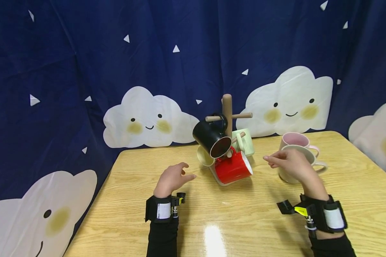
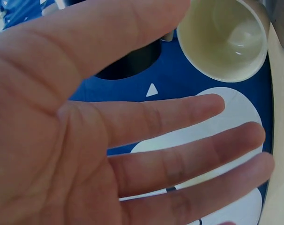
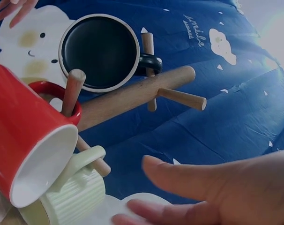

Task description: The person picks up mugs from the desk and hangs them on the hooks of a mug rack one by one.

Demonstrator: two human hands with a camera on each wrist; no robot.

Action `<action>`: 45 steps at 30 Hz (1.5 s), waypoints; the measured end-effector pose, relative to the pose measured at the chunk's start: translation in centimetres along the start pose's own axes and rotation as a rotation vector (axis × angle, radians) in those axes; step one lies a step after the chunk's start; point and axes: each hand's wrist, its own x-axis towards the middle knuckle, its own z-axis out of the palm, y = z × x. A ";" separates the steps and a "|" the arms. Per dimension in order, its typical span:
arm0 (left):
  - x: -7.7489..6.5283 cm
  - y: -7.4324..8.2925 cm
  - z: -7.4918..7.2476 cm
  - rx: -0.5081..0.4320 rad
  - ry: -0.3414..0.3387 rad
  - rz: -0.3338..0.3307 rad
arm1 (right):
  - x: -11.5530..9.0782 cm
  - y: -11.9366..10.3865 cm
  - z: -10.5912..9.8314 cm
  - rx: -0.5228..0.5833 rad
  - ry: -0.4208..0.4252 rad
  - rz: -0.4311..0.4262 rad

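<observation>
My left hand (image 1: pixel 172 179) hovers over the table, left of a wooden mug tree (image 1: pixel 227 105). Its fingers (image 2: pixel 160 117) are spread and hold nothing. A black mug (image 1: pixel 209 137) hangs tilted by its handle from an upper peg. Below it a red mug (image 1: pixel 229 169) has its handle round a lower peg, beside a ribbed pale green mug (image 1: pixel 249 142) and a cream mug (image 1: pixel 204 157). My right hand (image 1: pixel 292 166) is to the right of the tree, overlapping a whitish mug (image 1: pixel 284 175) in the head view. In the right wrist view, thumb and fingers are apart with nothing between them.
A pink mug (image 1: pixel 296 139) stands behind the whitish one at the right of the wooden table (image 1: pixel 132 214). Bare pegs (image 1: pixel 242 115) stick out near the tree's top. A dark blue curtain (image 1: pixel 180 21) with cloud faces hangs behind the table.
</observation>
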 end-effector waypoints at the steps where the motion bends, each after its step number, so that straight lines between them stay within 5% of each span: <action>1: -0.1 0.1 0.0 -0.002 0.001 0.001 | 0.0 0.0 0.0 0.011 0.027 -0.005; 8: -0.8 0.6 -0.1 -0.007 0.001 0.014 | 0.4 -1.5 -0.9 0.104 0.410 -0.099; 11: -1.1 1.0 -0.1 0.004 0.006 0.027 | 2.2 -4.1 -2.7 0.195 0.465 -0.213; 13: -1.2 1.2 -0.1 0.012 0.012 0.033 | 4.2 -6.2 -4.1 0.197 0.431 -0.314; 16: -1.3 1.6 -0.1 0.018 0.008 0.040 | 7.4 -9.1 -5.9 0.133 0.248 -0.412; 22: -1.1 1.9 0.3 0.021 -0.003 0.047 | 12.5 -11.1 -7.0 0.112 -0.263 -0.397; 27: -0.9 2.2 0.5 0.027 0.005 0.058 | 14.7 -10.3 -6.5 0.256 -0.427 -0.385; 32: -0.8 2.3 0.6 0.028 0.001 0.057 | 15.2 -9.7 -6.4 0.350 -0.436 -0.369; 45: -0.8 3.1 0.9 0.009 -0.005 0.047 | 12.7 -9.3 -5.9 0.425 -0.224 -0.290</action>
